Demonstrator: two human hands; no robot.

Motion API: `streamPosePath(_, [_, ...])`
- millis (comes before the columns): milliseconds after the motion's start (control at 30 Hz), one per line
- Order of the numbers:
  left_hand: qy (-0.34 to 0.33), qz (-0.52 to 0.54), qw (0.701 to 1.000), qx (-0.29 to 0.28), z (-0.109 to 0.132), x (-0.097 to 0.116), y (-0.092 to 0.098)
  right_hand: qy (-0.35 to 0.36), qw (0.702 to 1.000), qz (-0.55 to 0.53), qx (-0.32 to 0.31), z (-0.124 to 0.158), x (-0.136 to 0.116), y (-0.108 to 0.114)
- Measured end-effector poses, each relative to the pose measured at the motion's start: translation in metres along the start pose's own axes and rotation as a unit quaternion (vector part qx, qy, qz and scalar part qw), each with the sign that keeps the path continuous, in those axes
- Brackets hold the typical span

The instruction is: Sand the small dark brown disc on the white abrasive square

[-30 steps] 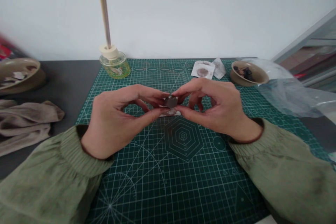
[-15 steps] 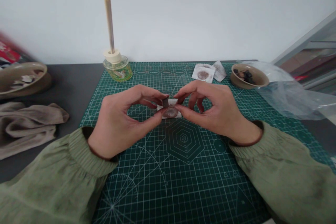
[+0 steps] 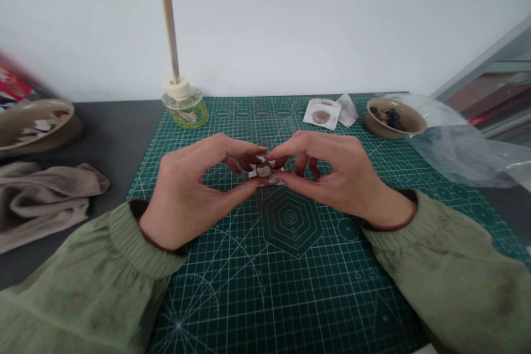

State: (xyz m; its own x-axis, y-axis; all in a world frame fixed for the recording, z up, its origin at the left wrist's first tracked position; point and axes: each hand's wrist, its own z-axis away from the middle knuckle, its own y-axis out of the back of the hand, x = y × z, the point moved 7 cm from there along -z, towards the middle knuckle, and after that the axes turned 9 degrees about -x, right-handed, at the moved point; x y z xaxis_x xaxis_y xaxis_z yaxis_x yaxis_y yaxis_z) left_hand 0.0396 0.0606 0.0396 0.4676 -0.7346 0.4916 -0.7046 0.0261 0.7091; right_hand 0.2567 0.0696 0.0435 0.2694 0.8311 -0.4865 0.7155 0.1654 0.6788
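Observation:
My left hand (image 3: 194, 188) and my right hand (image 3: 332, 174) meet over the middle of the green cutting mat (image 3: 290, 265). Both pinch one small round dark-rimmed piece (image 3: 263, 169) between thumb and forefinger, its pale face turned toward me. Just below it a small white paper square (image 3: 271, 179) lies on the mat, mostly hidden by my fingertips. The remaining fingers of both hands are curled.
A glass reed-diffuser bottle (image 3: 185, 106) stands at the mat's back left. Small white packets (image 3: 326, 112) and a tan bowl of dark pieces (image 3: 395, 118) sit at the back right beside a clear plastic bag (image 3: 460, 146). A beige cloth (image 3: 45, 196) and another bowl (image 3: 35, 124) lie left.
The small piece has been turned between my fingertips, from edge-on to showing its pale face. My hands have closed in slightly; the view shifted a little.

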Motion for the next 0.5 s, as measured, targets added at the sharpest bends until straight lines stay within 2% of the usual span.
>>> streamPosePath(100, [0.005, 0.009, 1.0, -0.003, 0.0, -0.001, 0.0, 0.005, 1.0, 0.01, 0.0, 0.0, -0.001, 0.001])
streamPosePath(300, [0.017, 0.008, 1.0, -0.004, 0.0, -0.001, 0.0, -0.028, 0.999, 0.012, -0.011, 0.0, 0.001, 0.002])
streamPosePath(400, [-0.002, -0.007, 1.0, -0.013, 0.0, 0.003, 0.0, -0.063, 0.996, -0.061, -0.027, -0.002, 0.007, -0.004])
streamPosePath(500, [-0.029, -0.021, 0.999, -0.031, -0.001, 0.007, 0.0, -0.121, 0.975, -0.179, -0.043, -0.004, 0.017, -0.013])
